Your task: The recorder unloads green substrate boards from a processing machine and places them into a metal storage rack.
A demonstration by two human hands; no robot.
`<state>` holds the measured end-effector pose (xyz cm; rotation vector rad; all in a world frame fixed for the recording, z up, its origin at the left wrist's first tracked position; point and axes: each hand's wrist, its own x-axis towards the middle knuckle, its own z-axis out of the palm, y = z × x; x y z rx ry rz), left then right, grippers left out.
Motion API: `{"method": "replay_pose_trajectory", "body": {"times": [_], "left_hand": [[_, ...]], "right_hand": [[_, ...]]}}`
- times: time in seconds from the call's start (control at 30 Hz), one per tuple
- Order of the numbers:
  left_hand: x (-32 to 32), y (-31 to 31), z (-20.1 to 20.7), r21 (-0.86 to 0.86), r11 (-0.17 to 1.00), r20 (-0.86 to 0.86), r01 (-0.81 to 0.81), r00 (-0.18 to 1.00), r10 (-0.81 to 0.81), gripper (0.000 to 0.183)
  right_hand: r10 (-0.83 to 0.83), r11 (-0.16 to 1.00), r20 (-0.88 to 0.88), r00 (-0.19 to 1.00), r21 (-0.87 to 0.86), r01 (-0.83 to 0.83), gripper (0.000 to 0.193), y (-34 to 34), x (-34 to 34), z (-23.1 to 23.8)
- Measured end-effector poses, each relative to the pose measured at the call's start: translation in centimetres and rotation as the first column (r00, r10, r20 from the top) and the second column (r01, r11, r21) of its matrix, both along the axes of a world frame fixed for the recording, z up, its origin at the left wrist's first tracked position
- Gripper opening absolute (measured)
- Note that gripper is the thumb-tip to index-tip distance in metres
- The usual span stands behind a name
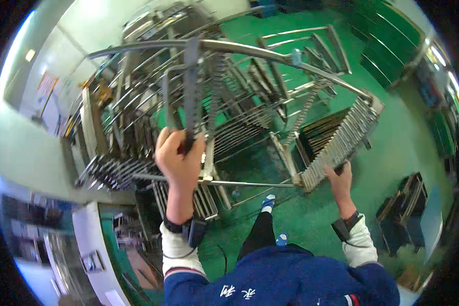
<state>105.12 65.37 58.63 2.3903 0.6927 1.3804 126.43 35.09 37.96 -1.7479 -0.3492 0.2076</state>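
Observation:
A large metal rack (229, 47) with slotted, comb-like sides spans the space in front of me. My left hand (181, 158) is closed around its grey upright bar on the left, with something small and dark at the fingers. On the right, my right hand (340, 181) grips the lower end of the rack's toothed side (344, 140). The rack looks tilted, its top rail sloping down to the right. Its lower bar runs between my two hands. Motion blurs parts of the rack and of my fingers.
More metal racks and rods (137, 107) are crowded behind on the left. Another metal frame (331, 48) stands farther back on the green floor (290, 224). Dark panels (403, 204) lean at the lower right. Green cabinets (387, 46) stand far right. A white partition (94, 245) is at lower left.

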Motion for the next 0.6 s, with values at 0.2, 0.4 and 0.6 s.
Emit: {"method": "replay_pose_trajectory", "body": {"times": [0.2,0.4,0.6], "left_hand": [[-5.5,-3.1,-0.6,-0.073,0.997,0.014,-0.015,1.0,0.016,0.018],[-17.8,-5.7,-0.5,-0.112,0.959,-0.081,-0.261,0.964,0.253,0.02],[-28.7,-4.8,1.6,-0.128,0.893,-0.005,-0.432,0.9,0.435,0.017]], "right_hand": [[-0.01,0.994,-0.01,1.0,-0.107,0.009,0.034,-4.1,-4.4,-0.1],[0.257,0.966,-0.004,0.966,0.003,-0.257,0.031,-2.4,-10.5,-1.6],[0.376,0.927,0.016,0.926,-0.001,-0.376,0.028,1.7,-14.8,4.2]]}}
